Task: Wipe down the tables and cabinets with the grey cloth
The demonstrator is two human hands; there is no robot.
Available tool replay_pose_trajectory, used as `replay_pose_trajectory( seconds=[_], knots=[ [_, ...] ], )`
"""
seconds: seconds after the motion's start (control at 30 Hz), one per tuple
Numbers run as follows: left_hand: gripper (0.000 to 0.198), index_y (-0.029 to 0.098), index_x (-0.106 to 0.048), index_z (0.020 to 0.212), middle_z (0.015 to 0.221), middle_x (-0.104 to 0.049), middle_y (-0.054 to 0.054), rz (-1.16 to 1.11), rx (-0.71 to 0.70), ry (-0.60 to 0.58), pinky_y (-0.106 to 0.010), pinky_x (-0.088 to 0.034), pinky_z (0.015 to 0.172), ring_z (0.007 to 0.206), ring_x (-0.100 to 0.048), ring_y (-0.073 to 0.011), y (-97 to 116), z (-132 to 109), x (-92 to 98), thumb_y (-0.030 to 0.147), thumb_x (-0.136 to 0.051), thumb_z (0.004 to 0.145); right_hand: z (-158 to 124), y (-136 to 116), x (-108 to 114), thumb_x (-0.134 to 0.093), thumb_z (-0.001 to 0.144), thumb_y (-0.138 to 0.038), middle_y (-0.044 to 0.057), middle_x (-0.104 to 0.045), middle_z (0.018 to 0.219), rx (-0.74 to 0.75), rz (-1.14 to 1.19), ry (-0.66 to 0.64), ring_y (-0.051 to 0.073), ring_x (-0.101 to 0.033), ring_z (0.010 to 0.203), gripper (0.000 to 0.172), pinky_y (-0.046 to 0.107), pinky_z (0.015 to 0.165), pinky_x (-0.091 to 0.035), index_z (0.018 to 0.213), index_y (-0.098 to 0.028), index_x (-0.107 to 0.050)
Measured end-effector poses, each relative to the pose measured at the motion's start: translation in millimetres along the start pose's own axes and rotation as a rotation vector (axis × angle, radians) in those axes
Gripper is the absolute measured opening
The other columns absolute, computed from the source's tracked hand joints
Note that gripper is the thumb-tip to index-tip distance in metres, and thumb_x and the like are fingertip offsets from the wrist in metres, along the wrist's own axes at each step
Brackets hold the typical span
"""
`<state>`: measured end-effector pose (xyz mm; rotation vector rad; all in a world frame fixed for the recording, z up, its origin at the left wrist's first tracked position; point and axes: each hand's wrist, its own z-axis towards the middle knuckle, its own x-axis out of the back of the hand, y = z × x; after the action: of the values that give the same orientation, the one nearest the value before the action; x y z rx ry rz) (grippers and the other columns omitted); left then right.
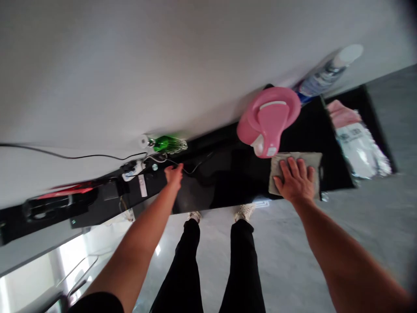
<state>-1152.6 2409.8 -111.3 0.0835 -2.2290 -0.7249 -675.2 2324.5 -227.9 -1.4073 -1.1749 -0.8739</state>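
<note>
My right hand (297, 179) lies flat on a folded grey-beige cloth (276, 174), its fingers spread. The cloth rests on a glossy black counter (228, 178), close to its front edge. Just behind the cloth stands a pink kettle-like appliance (273, 117). Over the counter's left part, my left hand (174, 174) is closed, with its fingertips at a thin black cable (195, 168) that it seems to pinch. Behind that hand, a green and clear glass bottle (167, 144) stands against the wall.
A bottle with a white cap (325, 74) stands at the back right. Beyond it lies a clear plastic packet (360, 145) with pink and white contents. Leftward are a white power strip (133, 171), a white label (142, 185) and a black container (48, 206). My shoes (245, 213) stand below the counter's edge.
</note>
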Motion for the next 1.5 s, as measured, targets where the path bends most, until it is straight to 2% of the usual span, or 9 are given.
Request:
replay_pose_trajectory(
  seconds=[0.17, 0.5, 0.7, 0.8, 0.9, 1.1, 1.23, 1.33, 1.5],
  knots=[
    [0.03, 0.024, -0.05, 0.086, 0.06, -0.048, 0.011, 0.006, 0.158, -0.035, -0.017, -0.029, 0.047, 0.045, -0.042, -0.0064, -13, 65, -10.5, 0.038, -0.07, 0.104, 1, 3, -1, -0.05, 0.113, -0.05, 0.016, -0.032, 0.188, -0.01, -0.052, -0.065, 0.041, -0.021, 0.174, 0.072, 0.071, 0.139, -0.017, 0.176, -0.015, -0.047],
    [0.037, 0.026, -0.047, 0.097, 0.066, -0.056, 0.01, -0.172, 0.016, -0.093, -0.03, -0.067, 0.067, 0.062, -0.073, -0.0139, -46, 0, -15.4, 0.055, -0.068, 0.102, -2, 5, -3, -0.055, 0.11, -0.043, 0.017, -0.036, 0.186, 0.007, 0.017, -0.009, 0.044, -0.023, 0.172, 0.073, 0.074, 0.138, -0.016, 0.177, -0.015, -0.045],
    [0.039, 0.024, -0.056, 0.102, 0.075, -0.064, 0.006, -0.157, -0.131, -0.132, -0.034, -0.07, 0.076, 0.074, -0.081, -0.0179, -46, -15, -11.1, 0.058, -0.074, 0.1, 0, 3, -5, -0.052, 0.111, -0.046, 0.02, -0.04, 0.183, 0.007, 0.062, 0.041, 0.048, -0.026, 0.17, 0.07, 0.075, 0.137, -0.016, 0.172, -0.011, -0.053],
    [0.031, 0.024, -0.06, 0.104, 0.078, -0.071, 0.001, 0.041, -0.273, -0.291, -0.033, -0.067, 0.072, 0.074, -0.082, -0.0206, -47, -37, -19.0, 0.054, -0.067, 0.106, 0, 3, -5, -0.051, 0.112, -0.047, 0.02, -0.04, 0.184, 0.01, 0.039, 0.026, 0.046, -0.026, 0.171, 0.069, 0.074, 0.137, -0.016, 0.171, -0.012, -0.053],
    [0.021, 0.027, -0.063, 0.097, 0.077, -0.072, 0.0, 0.273, -0.435, -0.462, -0.036, -0.065, 0.076, 0.074, -0.079, -0.0229, -16, -38, -50.6, 0.045, -0.071, 0.105, -1, 4, -4, -0.05, 0.112, -0.047, 0.019, -0.038, 0.185, 0.001, 0.014, 0.009, 0.045, -0.025, 0.171, 0.069, 0.074, 0.137, -0.017, 0.173, -0.014, -0.051],
    [0.006, 0.02, -0.071, 0.106, 0.102, -0.078, -0.017, 0.549, -0.798, -0.482, -0.057, -0.056, 0.113, 0.113, -0.078, -0.0395, 92, 6, -145.0, 0.017, -0.067, 0.103, 0, 5, -2, -0.055, 0.109, -0.044, 0.018, -0.038, 0.185, -0.011, 0.013, -0.019, 0.045, -0.025, 0.172, 0.072, 0.073, 0.138, -0.016, 0.175, -0.016, -0.048],
    [0.053, 0.012, -0.065, 0.15, 0.134, -0.077, -0.023, 0.459, -0.803, -0.543, -0.056, -0.055, 0.119, 0.127, -0.076, -0.037, 107, 17, -172.0, 0.005, -0.066, 0.097, 1, 6, -3, -0.058, 0.108, -0.044, 0.018, -0.039, 0.184, 0.0, 0.028, -0.007, 0.046, -0.027, 0.171, 0.073, 0.073, 0.138, -0.016, 0.175, -0.016, -0.049],
    [0.07, 0.015, -0.054, 0.164, 0.142, -0.077, -0.019, 0.227, -0.716, -0.573, -0.048, -0.06, 0.114, 0.116, -0.079, -0.0277, 87, 17, -155.9, 0.01, -0.071, 0.096, -1, 7, -3, -0.057, 0.109, -0.043, 0.018, -0.039, 0.184, 0.014, 0.036, 0.009, 0.046, -0.027, 0.17, 0.073, 0.073, 0.138, -0.017, 0.176, -0.016, -0.047],
    [0.084, 0.027, -0.055, 0.166, 0.144, -0.072, -0.014, 0.206, -0.783, -0.27, -0.047, -0.064, 0.106, 0.117, -0.074, -0.0276, 33, 16, -73.5, 0.036, -0.09, 0.09, 1, 13, -2, -0.061, 0.109, -0.042, 0.02, -0.038, 0.184, 0.047, 0.036, 0.02, 0.046, -0.027, 0.17, 0.073, 0.073, 0.138, -0.016, 0.176, -0.014, -0.048]
  ],
)
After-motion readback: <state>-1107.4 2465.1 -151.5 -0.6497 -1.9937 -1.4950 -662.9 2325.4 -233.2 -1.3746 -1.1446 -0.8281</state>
